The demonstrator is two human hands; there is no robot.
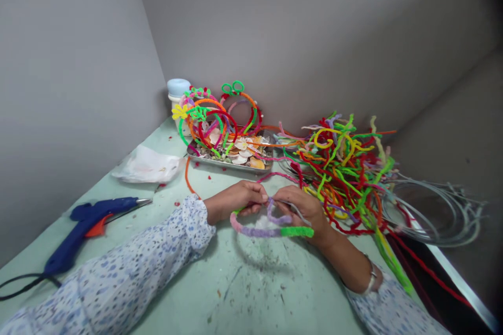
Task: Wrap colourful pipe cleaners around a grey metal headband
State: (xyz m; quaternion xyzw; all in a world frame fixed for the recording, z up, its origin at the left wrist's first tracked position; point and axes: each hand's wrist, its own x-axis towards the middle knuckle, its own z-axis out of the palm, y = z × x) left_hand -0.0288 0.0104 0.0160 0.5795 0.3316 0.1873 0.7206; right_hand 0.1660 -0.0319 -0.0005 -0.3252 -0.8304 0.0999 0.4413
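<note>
Over the middle of the table, my left hand (237, 200) pinches one side of a curved headband (259, 232) wrapped in pink, lilac and green pipe cleaner. My right hand (302, 210) is closed too, its fingertips meeting the left ones at a lilac pipe cleaner (281, 219). A loose lilac end hangs down in a bend inside the headband's curve. Part of the headband's bare, thin band shows beside my right fingers. My fingers hide the exact spot where the pipe cleaner meets the band.
Behind my hands stands a metal tray (236, 166) of shells with finished colourful headbands (208, 115) on it. To the right lie tangled pipe cleaners (346, 167) and clear hoops (432, 214). A blue glue gun (84, 230), plastic bag (147, 165) and lidded jar (178, 89) are at left.
</note>
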